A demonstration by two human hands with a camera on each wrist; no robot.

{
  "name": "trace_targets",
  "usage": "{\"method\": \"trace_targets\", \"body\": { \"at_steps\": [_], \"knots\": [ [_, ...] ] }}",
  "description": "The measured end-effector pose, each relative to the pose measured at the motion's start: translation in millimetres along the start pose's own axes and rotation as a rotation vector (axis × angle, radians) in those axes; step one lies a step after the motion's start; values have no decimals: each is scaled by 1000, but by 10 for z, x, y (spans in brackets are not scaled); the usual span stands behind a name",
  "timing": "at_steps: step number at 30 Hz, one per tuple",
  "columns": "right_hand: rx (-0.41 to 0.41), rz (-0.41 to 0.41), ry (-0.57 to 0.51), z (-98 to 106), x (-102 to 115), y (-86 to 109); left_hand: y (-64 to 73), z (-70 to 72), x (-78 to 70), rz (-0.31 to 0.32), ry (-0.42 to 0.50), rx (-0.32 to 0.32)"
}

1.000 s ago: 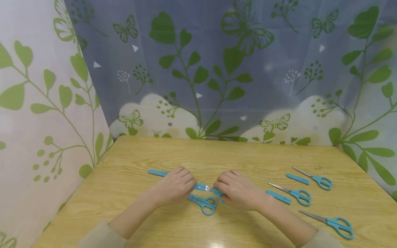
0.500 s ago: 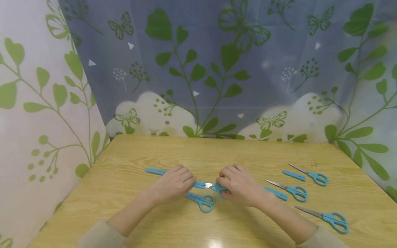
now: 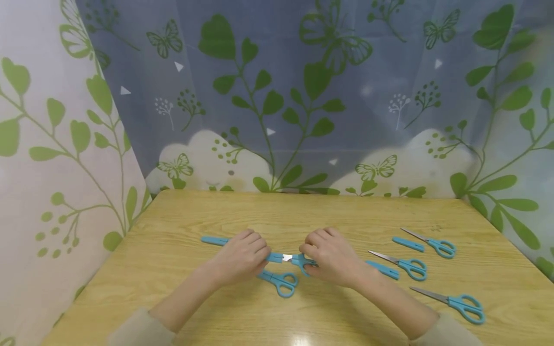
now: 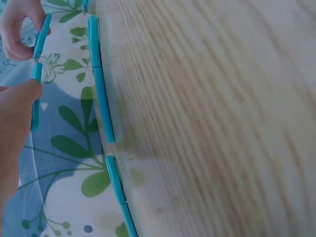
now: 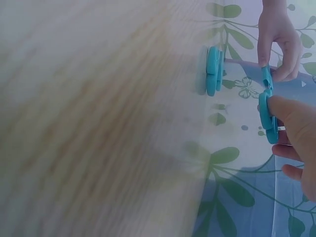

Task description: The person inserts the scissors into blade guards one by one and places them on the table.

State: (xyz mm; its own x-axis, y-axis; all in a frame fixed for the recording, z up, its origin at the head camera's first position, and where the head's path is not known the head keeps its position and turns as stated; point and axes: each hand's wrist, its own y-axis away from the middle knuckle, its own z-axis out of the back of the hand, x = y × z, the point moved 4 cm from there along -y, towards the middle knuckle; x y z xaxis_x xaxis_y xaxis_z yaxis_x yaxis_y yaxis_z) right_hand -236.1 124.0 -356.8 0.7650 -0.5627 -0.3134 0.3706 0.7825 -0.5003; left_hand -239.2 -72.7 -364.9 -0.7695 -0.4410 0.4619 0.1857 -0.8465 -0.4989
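My left hand (image 3: 244, 252) grips a blue blade sheath (image 3: 274, 257) above the table. My right hand (image 3: 331, 257) holds a pair of blue-handled scissors (image 3: 299, 261) by the handles. Their blades enter the sheath's open end, with a short strip of bare metal (image 3: 287, 258) between sheath and handles. In the right wrist view, thumb and fingers pinch the handles (image 5: 265, 111). The left wrist view has the left thumb on the sheath (image 4: 35, 106). Just below the hands lies a second, sheathed pair of scissors (image 3: 279, 281), its tip end hidden by the left hand.
Another blue sheath (image 3: 215, 240) lies behind the left hand, its right end hidden. On the right are three unsheathed scissors (image 3: 442, 246) (image 3: 413, 267) (image 3: 465, 306) and two loose sheaths (image 3: 408, 243) (image 3: 385, 270). A patterned cloth (image 3: 277, 120) hangs along the table's back edge.
The head view has shifted slightly. My right fingers sit a little further back on the handles, so more of the blue shows. The left hand keeps its grip on the sheath.
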Motion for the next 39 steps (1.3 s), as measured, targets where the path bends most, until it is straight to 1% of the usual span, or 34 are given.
{"method": "trace_targets", "body": {
  "at_steps": [3,12,16,23,33,39],
  "knots": [
    [-10,7,5,-2,8,-14,-8,5,2,4,-6,-15],
    [-82,45,-40,27,2,-37,-5,0,17,-25,-25,-56],
    [-93,74,-20,42,12,-53,11,9,17,-42,-35,-69],
    [-108,113,11,56,33,-84,16,55,13,-52,-53,-58],
    [-119,115,-9,42,52,-90,13,63,-12,-70,-89,-31],
    [-123,108,-17,44,52,-90,8,71,-17,-71,-96,-51]
  ]
}}
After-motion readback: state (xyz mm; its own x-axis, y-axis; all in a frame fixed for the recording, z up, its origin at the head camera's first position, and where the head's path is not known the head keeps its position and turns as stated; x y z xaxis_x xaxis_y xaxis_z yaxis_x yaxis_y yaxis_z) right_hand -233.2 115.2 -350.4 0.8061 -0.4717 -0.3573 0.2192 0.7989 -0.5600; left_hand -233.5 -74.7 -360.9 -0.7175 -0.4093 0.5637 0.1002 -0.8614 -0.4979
